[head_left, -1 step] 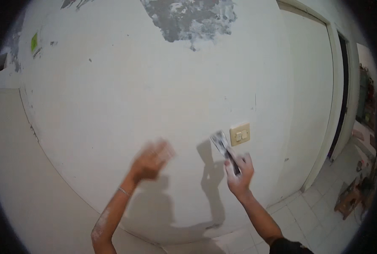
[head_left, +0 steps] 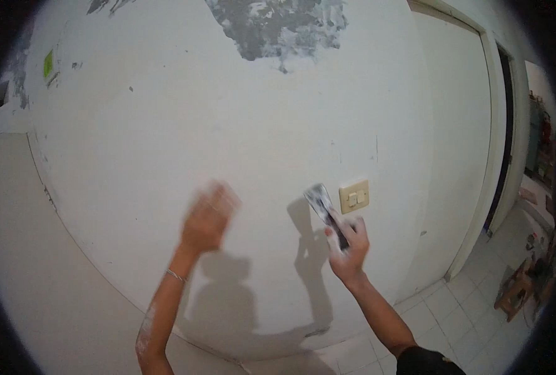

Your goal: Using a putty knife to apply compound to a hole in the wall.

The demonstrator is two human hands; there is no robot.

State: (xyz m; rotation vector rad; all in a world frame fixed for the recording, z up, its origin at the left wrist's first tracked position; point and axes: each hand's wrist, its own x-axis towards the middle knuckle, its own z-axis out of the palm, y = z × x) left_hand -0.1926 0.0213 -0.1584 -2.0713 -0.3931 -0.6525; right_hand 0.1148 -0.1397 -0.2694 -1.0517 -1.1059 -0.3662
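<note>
My right hand (head_left: 348,253) is closed round the dark handle of a putty knife (head_left: 318,196). Its metal blade, smeared with pale filler, points up and left in front of the white wall (head_left: 259,144). White dust coats the fingers of that hand. Further left, my left hand (head_left: 208,219) is up at the wall, blurred by motion. Its fingers are smeared, so whether anything lies under them is hidden. That wrist wears a thin bracelet, and the forearm carries white dust. Just right of the blade is a cream light switch (head_left: 354,197).
Grey, rough patching (head_left: 278,31) covers the wall's upper part. A door (head_left: 456,125) and its frame stand to the right. On the tiled floor (head_left: 437,306) at far right sits a small wooden stool (head_left: 514,292) among clutter. A green patch (head_left: 48,64) marks the upper left.
My left hand has moved left and slightly up along the wall. The putty knife in my right hand has shifted a little up and left.
</note>
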